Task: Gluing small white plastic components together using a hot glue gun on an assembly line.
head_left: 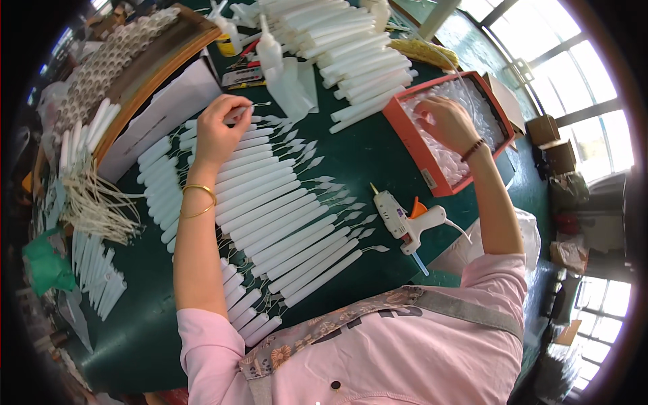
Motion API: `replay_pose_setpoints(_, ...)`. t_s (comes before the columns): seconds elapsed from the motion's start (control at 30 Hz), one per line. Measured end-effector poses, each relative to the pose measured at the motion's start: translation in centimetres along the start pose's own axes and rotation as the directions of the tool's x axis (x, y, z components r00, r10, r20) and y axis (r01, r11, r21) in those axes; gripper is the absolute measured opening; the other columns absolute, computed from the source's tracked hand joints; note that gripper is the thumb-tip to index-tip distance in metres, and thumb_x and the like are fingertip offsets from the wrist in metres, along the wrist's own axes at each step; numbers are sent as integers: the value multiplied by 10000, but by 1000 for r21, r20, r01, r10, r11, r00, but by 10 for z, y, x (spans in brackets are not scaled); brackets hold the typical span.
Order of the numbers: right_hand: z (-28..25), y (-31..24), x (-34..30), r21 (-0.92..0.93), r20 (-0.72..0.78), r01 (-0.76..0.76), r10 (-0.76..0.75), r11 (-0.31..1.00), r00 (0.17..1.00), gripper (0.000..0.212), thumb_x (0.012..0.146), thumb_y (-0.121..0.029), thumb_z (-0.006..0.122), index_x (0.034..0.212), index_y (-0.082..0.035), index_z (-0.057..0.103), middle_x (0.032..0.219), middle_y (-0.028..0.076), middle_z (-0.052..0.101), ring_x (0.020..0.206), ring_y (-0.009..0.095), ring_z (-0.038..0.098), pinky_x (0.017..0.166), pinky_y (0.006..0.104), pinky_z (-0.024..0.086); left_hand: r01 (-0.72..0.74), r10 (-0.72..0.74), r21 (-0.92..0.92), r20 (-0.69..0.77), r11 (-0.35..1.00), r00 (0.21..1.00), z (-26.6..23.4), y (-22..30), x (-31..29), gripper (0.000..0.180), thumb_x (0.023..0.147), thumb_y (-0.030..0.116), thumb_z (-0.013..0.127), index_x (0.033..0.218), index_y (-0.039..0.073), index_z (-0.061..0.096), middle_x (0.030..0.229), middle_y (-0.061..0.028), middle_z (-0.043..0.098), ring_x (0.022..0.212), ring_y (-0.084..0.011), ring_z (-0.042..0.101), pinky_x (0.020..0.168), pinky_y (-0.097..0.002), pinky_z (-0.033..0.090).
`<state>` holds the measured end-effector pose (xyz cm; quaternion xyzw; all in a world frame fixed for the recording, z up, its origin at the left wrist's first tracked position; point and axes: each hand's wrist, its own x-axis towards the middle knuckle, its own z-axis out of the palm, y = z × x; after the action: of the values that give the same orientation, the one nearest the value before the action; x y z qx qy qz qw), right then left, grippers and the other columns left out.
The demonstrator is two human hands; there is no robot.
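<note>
My left hand (223, 125) is closed round a white candle-shaped tube, whose end with a short thin wire (262, 104) sticks out past my fingers. It hovers over the far end of a long row of white candle-shaped tubes (264, 196) lying side by side. Most of these end in wires with pale flame-shaped tips (326, 179). My right hand (451, 123) reaches into a red box (442, 181) full of small clear-whitish plastic pieces (466, 91). Its fingers are curled together among the pieces, and whatever they hold is hidden.
A white glue gun (403, 219) with an orange trigger lies right of the row. Beyond stand a pile of white tubes (351, 50) and a white squeeze bottle (270, 57). Bundled pale wires (101, 202) and a wood-edged tray (152, 74) are at the left.
</note>
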<state>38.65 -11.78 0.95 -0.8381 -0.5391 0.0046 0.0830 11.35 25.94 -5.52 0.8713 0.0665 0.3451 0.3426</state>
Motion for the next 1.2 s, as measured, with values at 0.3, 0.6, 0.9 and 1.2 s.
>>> replay_pose_setpoints(0.3, -21, -92, 59, 673, -72, -19, 92, 739, 993, 258, 1051, -91, 622, 1266, 1, 730, 945, 49, 716, 788, 74, 658, 770, 233, 562, -37, 37, -60, -1, 998, 999, 1, 9, 4, 78, 905, -22, 721, 980, -3, 719, 932, -52, 706, 825, -136, 708, 788, -248, 588)
replay_pose_setpoints(0.6, 51, -152, 141, 821, 73, -132, 128, 556, 989, 255, 957, -208, 748, 1056, 24, 789, 810, 45, 743, 649, 81, 692, 607, 242, 585, -19, 18, -50, -31, 999, 999, 1, 9, 5, 91, 905, 27, 747, 993, 5, 735, 971, -53, 724, 838, -145, 728, 806, -257, 592)
replay_pose_setpoints(0.9, 61, -157, 150, 810, 128, -190, 149, 555, 981, 259, 944, -227, 768, 1045, 10, 795, 774, 42, 738, 577, 74, 662, 512, 233, 534, -41, 38, -53, -58, 998, 998, 1, 7, 5, 101, 888, 60, 765, 984, 33, 743, 915, -62, 713, 759, -170, 686, 717, -278, 582)
replay_pose_setpoints(1.2, 57, -166, 149, 817, 112, -173, 142, 551, 984, 252, 943, -209, 768, 1044, 21, 788, 768, 35, 737, 562, 65, 648, 476, 232, 509, -41, 38, -50, -55, 998, 998, 2, 7, 5, 114, 885, 65, 770, 991, 32, 743, 924, -64, 714, 757, -174, 683, 716, -277, 579)
